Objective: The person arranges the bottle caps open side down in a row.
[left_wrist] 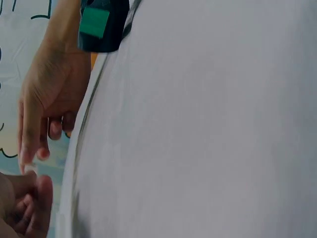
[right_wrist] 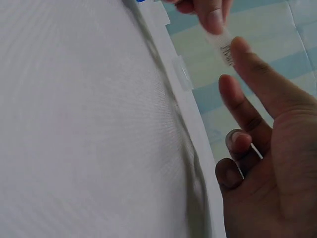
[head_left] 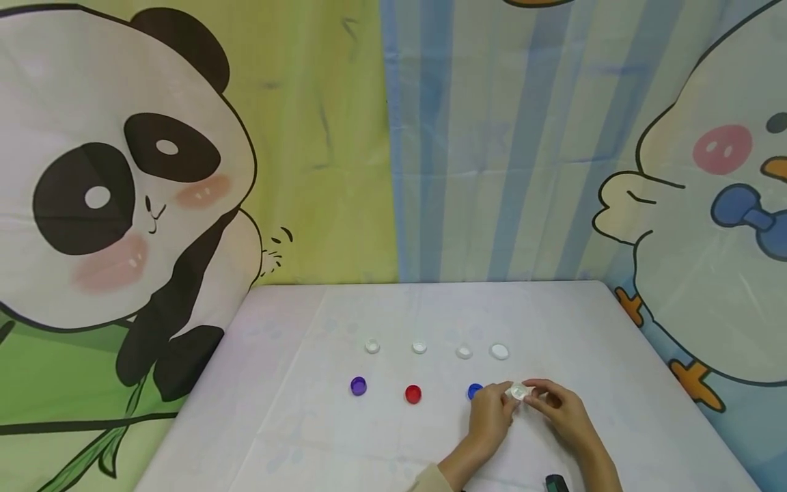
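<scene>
Over the white table, a translucent bottle cap (head_left: 518,391) is held between the two hands. My left hand (head_left: 490,413) pinches it from the left with thumb and forefinger. At the cap's right edge, the thumb and forefinger of my right hand (head_left: 562,410) grip it. Ridges and small dark print show on the side of the cap (right_wrist: 224,48) in the right wrist view, while the other right fingers curve loosely below. Just left of the left hand lies a blue cap (head_left: 473,391), partly hidden by it. The left wrist view shows the left fingers (left_wrist: 43,203) meeting the right hand's fingertips.
A red cap (head_left: 413,394) and a purple cap (head_left: 359,386) lie further left on the table (head_left: 320,437). Behind them runs a row of several whitish caps, from one cap (head_left: 371,346) to a wider one (head_left: 499,352). A dark device (head_left: 556,483) sits by the right wrist.
</scene>
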The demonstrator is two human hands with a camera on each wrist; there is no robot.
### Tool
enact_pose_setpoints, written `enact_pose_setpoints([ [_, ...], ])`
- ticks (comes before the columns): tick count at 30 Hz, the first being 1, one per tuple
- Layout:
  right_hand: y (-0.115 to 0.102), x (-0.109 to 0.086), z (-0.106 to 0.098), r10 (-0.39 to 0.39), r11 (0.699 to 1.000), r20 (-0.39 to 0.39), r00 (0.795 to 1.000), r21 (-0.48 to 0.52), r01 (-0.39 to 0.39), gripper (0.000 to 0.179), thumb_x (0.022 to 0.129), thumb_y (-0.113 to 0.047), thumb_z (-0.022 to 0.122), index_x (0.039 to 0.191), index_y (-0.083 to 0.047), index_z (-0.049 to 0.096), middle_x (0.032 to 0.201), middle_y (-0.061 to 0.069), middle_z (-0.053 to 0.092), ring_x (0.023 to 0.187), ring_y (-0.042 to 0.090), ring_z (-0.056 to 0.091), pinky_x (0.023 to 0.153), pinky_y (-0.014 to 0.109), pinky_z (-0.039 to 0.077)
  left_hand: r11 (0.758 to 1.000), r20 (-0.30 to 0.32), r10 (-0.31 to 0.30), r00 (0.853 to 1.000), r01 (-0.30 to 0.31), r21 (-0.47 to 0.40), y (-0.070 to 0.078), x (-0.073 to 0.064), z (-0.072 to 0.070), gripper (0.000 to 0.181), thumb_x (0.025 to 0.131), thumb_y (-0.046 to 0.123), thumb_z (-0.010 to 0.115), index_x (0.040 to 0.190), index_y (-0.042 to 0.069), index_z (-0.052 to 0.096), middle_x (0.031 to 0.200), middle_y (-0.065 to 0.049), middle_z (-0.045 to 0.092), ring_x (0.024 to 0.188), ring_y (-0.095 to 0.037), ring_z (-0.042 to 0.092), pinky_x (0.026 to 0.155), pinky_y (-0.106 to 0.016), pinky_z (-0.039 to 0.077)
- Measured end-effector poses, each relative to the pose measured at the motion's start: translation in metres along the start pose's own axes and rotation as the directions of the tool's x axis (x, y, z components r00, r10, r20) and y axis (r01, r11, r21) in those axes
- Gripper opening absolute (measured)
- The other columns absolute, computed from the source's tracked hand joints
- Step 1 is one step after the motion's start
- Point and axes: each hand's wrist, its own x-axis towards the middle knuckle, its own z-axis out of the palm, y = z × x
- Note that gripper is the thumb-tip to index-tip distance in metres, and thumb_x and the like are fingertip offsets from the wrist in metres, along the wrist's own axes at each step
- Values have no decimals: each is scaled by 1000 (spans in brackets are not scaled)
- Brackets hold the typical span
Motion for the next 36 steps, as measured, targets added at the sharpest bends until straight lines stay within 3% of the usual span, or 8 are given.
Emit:
enact_pose_setpoints([
  [8,-27,-1,-9,-174,983,-93,980,45,179,27,76,-7,70,102,-10,64,73,-2,55,55,9,35,48,24,30,971,5,194,981,-192,-143,14,7,-30,29,79,14,67,107,7,64,64,5,57,42,14,41,38,-5,34],
  [12,-10,7,-8,-301,948,-138,944,67,312,32,74,-2,70,105,-9,64,75,-4,55,61,6,35,50,21,26,943,-16,282,959,-280,-178,20,12,-43,28,80,16,65,107,8,64,66,4,58,46,12,45,41,-4,36],
  [15,-6,9,-8,-349,929,-154,924,70,363,36,73,1,71,107,-9,63,75,-4,55,64,5,34,51,20,24,922,-24,332,943,-329,-203,23,13,-51,28,81,17,64,108,8,63,67,2,59,47,11,48,43,-4,38],
  [17,-17,8,-10,-348,932,-159,924,45,359,36,72,-2,72,107,-10,63,74,-6,54,64,5,34,52,19,25,909,-23,348,937,-343,-236,25,14,-57,28,82,18,63,108,7,63,68,1,59,48,10,49,44,-5,39],
  [20,-55,3,-16,-313,947,-151,938,22,320,34,72,-5,73,104,-11,64,72,-5,54,63,8,35,52,22,28,892,-22,378,926,-371,-258,28,15,-67,28,84,19,62,109,8,62,68,0,59,49,10,48,45,-5,40],
  [23,-83,1,-21,-314,948,-145,938,1,318,34,70,-1,74,101,-10,64,70,-5,55,62,8,36,53,22,30,881,-25,416,909,-410,-236,31,16,-75,28,84,21,62,110,11,62,67,2,58,51,10,47,47,-5,39],
  [26,-95,0,-23,-315,949,-145,938,-17,316,36,68,3,74,99,-9,64,70,-7,54,62,5,35,52,21,30,876,-19,434,901,-426,-227,32,17,-80,28,84,21,62,110,12,61,67,2,57,52,11,46,48,-4,39],
  [36,-128,-6,-22,-332,943,-155,930,-40,330,34,66,8,73,98,-1,65,67,-2,53,61,10,36,52,24,31,869,-5,439,898,-426,-253,27,17,-81,28,83,20,62,110,11,61,69,1,57,52,10,48,49,-5,40],
])
